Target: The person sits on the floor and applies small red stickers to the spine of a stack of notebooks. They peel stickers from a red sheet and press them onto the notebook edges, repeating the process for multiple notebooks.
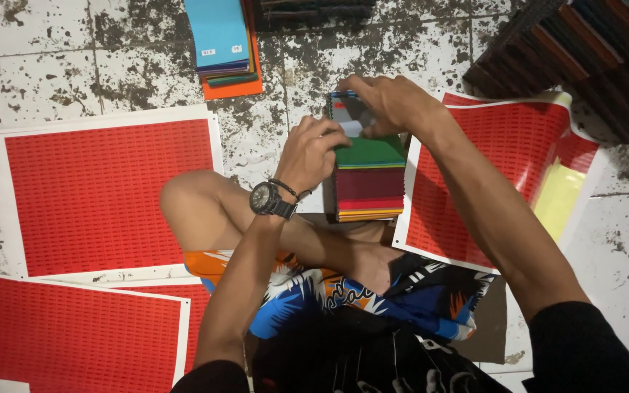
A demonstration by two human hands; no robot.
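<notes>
Landmark: the stack of coloured swatch cards point(370, 178), which stands on the tiled floor point(52, 65) just beyond the seated person's knee point(183, 196), with a green card uppermost.

Left hand point(314, 149): at the near-left top edge of the stack, fingers point(333, 135) curled together and pinching a small white label point(351, 128) against the top. A wristwatch point(265, 198) is on this wrist.

Right hand point(394, 102): over the far end of the stack, fingers bent down onto the upper cards. Whether they pinch a card or only press on it cannot be told.

Surroundings: a red printed sheet point(504, 156) lies right of the stack, its far corner curled up to show a yellow backing. Two more red sheets point(107, 193) lie well left. A second pile of swatches point(223, 44) sits beyond and left.

Risks, as judged:
- The stack is tall and narrow. Uneven downward pressure from either hand could tilt it and fan the cards across the floor.
- The label may go on skewed or crease, since both hands crowd the same end.
- The floor is stained, so a dropped label or card could pick up dirt.
- The curled sheet could catch a forearm and be dragged.
</notes>
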